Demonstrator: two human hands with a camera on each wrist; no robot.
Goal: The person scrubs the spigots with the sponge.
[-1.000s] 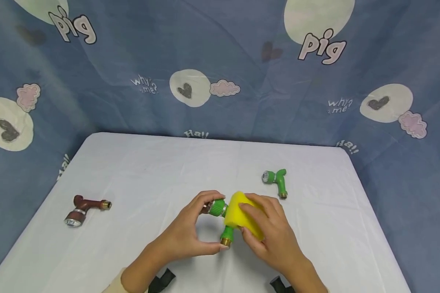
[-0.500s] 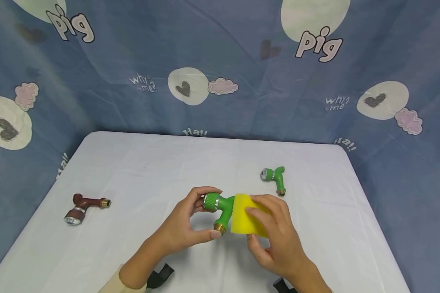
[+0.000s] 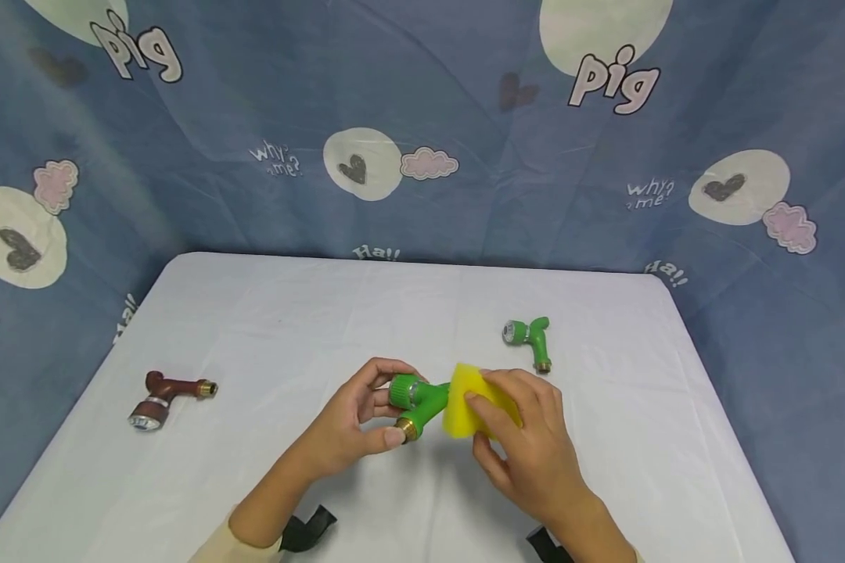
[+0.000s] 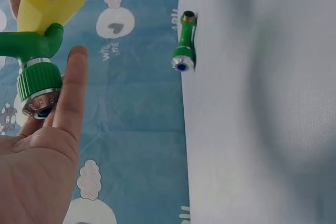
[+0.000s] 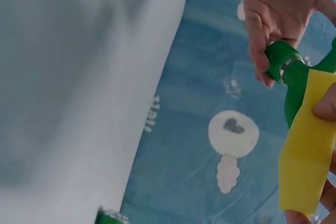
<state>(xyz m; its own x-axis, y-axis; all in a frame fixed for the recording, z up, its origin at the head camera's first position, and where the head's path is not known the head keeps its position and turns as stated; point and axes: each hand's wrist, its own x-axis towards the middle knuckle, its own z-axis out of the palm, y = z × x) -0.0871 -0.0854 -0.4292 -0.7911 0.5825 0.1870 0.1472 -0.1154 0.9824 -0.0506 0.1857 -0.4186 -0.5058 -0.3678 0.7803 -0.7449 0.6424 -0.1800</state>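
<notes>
My left hand holds a green hose nozzle up over the table. Its thumb lies at the brass threaded end, and the fingers are at the ribbed head. In the left wrist view the nozzle's silver face rests against those fingers. A yellow sponge is pinched between the thumb and fingers of my right hand. The sponge sits against the nozzle's right side and hides part of it. In the right wrist view the sponge is bent along the green body.
A second green nozzle lies at the back right of the white-covered table. On the left lies a brown nozzle with a brass end. Behind the table hangs a blue printed cloth. Black straps show near the wrists.
The green nozzle has tilted in my left hand, its brass end swinging left and up. The sponge has shifted from over the nozzle's middle to its right side.
</notes>
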